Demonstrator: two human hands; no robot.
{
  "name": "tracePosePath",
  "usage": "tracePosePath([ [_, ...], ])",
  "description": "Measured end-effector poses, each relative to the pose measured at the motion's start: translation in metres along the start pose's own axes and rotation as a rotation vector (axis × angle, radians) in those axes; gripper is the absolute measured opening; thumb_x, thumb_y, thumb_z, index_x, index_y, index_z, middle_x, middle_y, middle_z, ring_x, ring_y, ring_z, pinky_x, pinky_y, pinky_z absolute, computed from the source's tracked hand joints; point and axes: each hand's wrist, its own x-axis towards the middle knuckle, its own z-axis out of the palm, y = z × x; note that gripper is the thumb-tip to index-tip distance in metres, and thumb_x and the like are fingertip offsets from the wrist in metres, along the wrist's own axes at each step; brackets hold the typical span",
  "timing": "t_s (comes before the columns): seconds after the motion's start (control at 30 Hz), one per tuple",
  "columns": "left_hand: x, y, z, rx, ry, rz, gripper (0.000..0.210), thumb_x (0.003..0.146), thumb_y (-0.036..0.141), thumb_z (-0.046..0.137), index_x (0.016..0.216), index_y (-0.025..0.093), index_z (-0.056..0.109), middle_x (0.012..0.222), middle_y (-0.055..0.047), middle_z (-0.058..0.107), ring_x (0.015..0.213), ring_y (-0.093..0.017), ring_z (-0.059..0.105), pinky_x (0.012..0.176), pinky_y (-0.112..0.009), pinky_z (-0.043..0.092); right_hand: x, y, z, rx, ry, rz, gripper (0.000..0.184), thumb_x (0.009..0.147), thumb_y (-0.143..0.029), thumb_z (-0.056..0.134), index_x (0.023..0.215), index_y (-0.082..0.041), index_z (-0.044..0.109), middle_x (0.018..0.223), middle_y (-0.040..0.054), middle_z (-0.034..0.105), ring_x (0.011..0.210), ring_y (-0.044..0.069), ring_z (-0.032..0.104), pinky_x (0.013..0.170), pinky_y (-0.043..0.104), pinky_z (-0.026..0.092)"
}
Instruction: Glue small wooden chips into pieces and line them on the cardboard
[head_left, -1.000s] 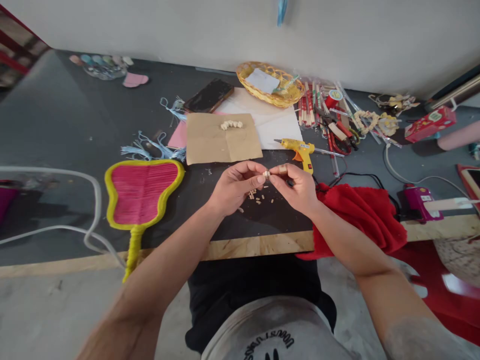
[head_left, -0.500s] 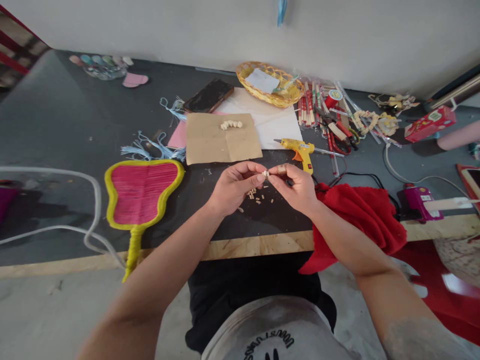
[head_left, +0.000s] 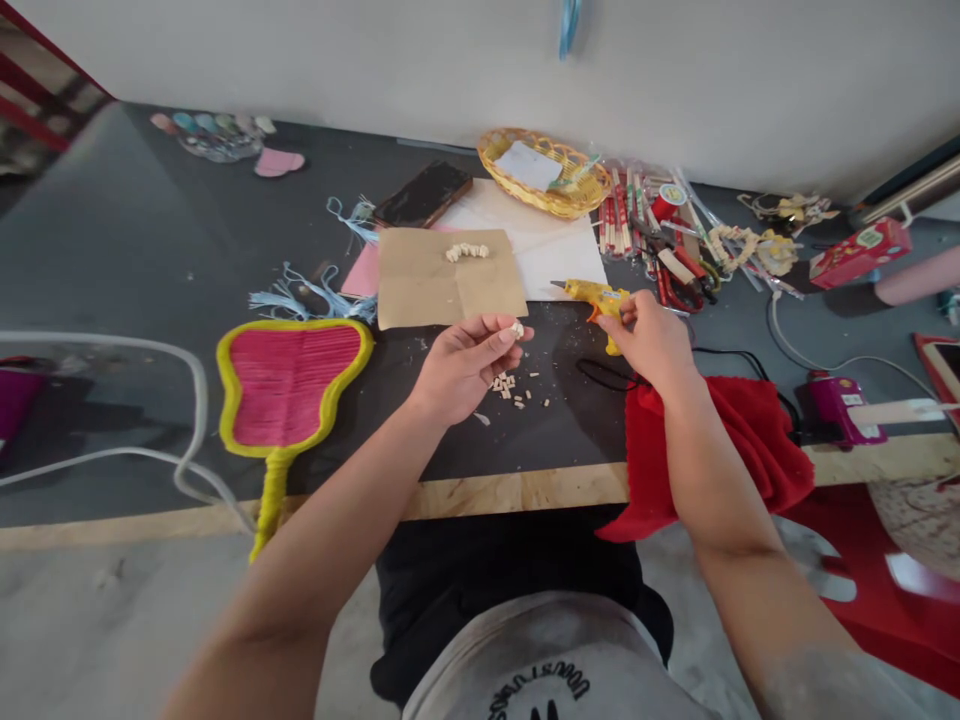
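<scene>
My left hand [head_left: 466, 368] is closed in a pinch on a small pale wooden piece [head_left: 517, 328], raised above the dark tabletop. Fingers of my right hand [head_left: 654, 335] are closed around the handle of a yellow glue gun [head_left: 594, 292], whose nozzle points left. Below my left hand lie loose bits of cut wood [head_left: 504, 383]. Beyond it a sheet of brown cardboard [head_left: 420, 285] carries a curved row of pale wooden pieces [head_left: 466, 252].
A pink fan with a yellow rim [head_left: 289, 385] lies left, beside blue tassels [head_left: 311, 298]. Behind are a phone [head_left: 424, 193] and a yellow basket [head_left: 491, 160]. Chopsticks and scissors [head_left: 679, 285] lie right. A red cloth [head_left: 720, 430] lies under my right forearm.
My right hand has let go of the small wooden piece and moved right onto the glue gun. My left hand keeps the piece, nearly in place.
</scene>
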Motion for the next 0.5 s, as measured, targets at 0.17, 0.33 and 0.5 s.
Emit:
tracePosePath([
  [0.17, -0.001, 0.004, 0.001, -0.046, 0.01, -0.041, 0.024, 0.068, 0.023, 0.084, 0.087, 0.015, 0.072, 0.086, -0.004, 0.076, 0.067, -0.009, 0.069, 0.061, -0.018, 0.057, 0.003, 0.008, 0.012, 0.114, -0.011, 0.037, 0.036, 0.074, -0.036, 0.076, 0.095, -0.021, 0.051, 0.091, 0.0071, 0.069, 0.081, 0.026, 0.067, 0.075, 0.042, 0.052],
  [0.33, -0.002, 0.008, 0.0, -0.088, 0.016, -0.034, 0.016, 0.073, 0.02, 0.08, 0.087, 0.015, 0.073, 0.085, -0.004, 0.076, 0.069, -0.009, 0.07, 0.062, -0.016, 0.058, 0.011, 0.013, 0.016, 0.462, 0.089, 0.104, 0.042, 0.069, -0.04, 0.075, 0.098, -0.02, 0.052, 0.091, 0.005, 0.067, 0.078, 0.02, 0.065, 0.074, 0.039, 0.054],
  [0.5, -0.002, 0.011, -0.003, -0.106, 0.009, 0.003, 0.013, 0.075, 0.017, 0.079, 0.086, 0.016, 0.072, 0.081, -0.003, 0.075, 0.072, -0.01, 0.071, 0.065, -0.017, 0.06, 0.013, 0.001, 0.014, 0.937, 0.108, 0.151, 0.035, 0.066, -0.031, 0.069, 0.095, -0.021, 0.053, 0.084, 0.0003, 0.063, 0.06, 0.012, 0.058, 0.057, 0.029, 0.05],
])
